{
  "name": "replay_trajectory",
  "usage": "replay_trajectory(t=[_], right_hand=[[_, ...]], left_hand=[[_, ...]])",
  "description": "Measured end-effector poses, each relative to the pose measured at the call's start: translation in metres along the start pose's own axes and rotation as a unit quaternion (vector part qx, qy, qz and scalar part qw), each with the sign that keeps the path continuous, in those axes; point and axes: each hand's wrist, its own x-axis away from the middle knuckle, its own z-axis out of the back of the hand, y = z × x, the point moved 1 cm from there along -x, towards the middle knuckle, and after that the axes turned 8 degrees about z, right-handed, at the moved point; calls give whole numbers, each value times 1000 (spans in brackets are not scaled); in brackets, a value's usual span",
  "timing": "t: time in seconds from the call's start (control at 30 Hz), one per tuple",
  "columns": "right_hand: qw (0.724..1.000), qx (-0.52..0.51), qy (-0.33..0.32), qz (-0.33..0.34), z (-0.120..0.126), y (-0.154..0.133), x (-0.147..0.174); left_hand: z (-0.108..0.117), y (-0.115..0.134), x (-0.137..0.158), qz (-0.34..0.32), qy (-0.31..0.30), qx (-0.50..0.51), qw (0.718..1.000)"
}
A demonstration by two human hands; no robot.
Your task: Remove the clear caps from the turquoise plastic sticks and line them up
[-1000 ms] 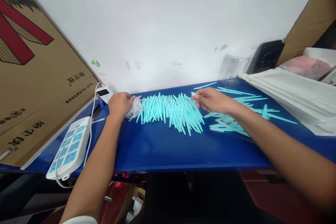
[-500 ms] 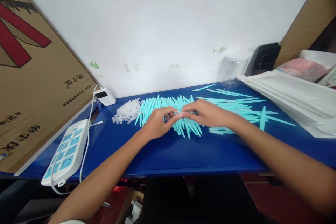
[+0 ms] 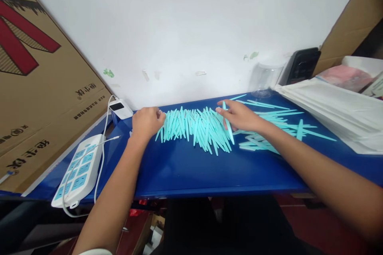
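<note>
In the head view, my right hand grips a slim turquoise stick that looks like an eyebrow razor, upright between thumb and fingers. It is over the right end of a neat heap of similar turquoise razors. At the heap's left end, my left hand is closed, fingers curled down where the small translucent caps lie. It covers nearly all of that cap pile, and whatever its fingertips pinch is hidden. Looser turquoise razors lie beyond my right wrist.
A white power strip with a cable lies at the table's left, near a small white device. At the back right stand a clear plastic jar and a black object. White bags lie right; a cardboard box flanks the left.
My hands, together over the middle of the heap before, have parted. The left has moved left over the caps; the right has moved slightly right and up, now with a razor upright in it.
</note>
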Motion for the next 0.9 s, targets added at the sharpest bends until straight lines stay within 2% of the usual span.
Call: replay_trajectory(t=[0.13, 0.27, 0.4, 0.47, 0.57, 0.7, 0.83, 0.9], right_hand=[[999, 2, 23, -44, 3, 9, -5], [987, 131, 95, -9, 25, 33, -12], [949, 286, 136, 4, 48, 72, -21], [934, 344, 100, 2, 53, 91, -26], [921, 382, 44, -55, 55, 113, -31], [915, 394, 35, -83, 62, 129, -36], [911, 386, 13, -144, 77, 146, -38], [916, 372, 3, -151, 82, 154, -38]], left_hand=[[-11, -22, -13, 61, -53, -30, 996], [-21, -34, -19, 83, -66, -22, 994], [-24, -42, -22, 104, -76, -22, 991], [-26, -46, -23, 113, -88, -27, 989], [-28, -49, -24, 120, -106, -27, 987], [-28, -51, -25, 133, -118, -20, 984], [-25, -50, -25, 135, -104, -11, 985], [-25, -50, -24, 130, -92, -9, 987]])
